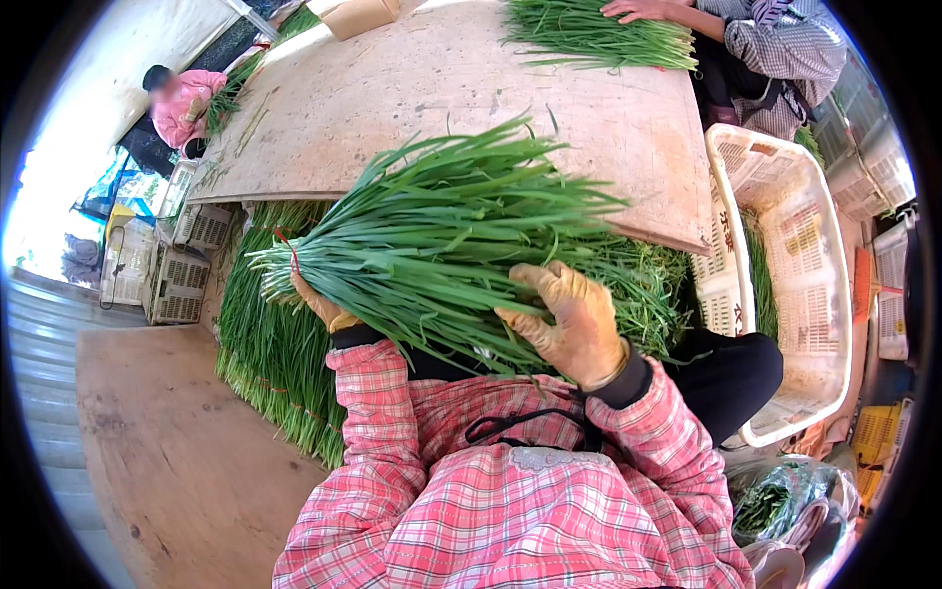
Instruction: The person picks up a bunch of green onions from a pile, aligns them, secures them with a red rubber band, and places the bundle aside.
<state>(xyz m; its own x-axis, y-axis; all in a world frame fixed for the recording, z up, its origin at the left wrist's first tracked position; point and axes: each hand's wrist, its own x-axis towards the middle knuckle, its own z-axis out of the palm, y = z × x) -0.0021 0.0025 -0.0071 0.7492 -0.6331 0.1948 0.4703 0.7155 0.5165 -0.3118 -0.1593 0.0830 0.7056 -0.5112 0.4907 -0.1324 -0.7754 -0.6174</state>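
A large bundle of Chinese chives lies across in front of me, white stem ends to the left and green leaves fanned out to the right. Near the stems a thin red band goes round it. My left hand, in a yellowish work glove, grips the bundle from below by the banded end; its fingers are mostly hidden under the stems. On the near side of the leaves is my gloved right hand, fingers apart, thumb and fingertips touching the outer leaves.
Banded chive bundles are stacked at my left. Loose leaves lie beyond my right hand. A wooden board spans ahead, a white plastic crate stands right. A co-worker's hand rests on chives; another person sits far left.
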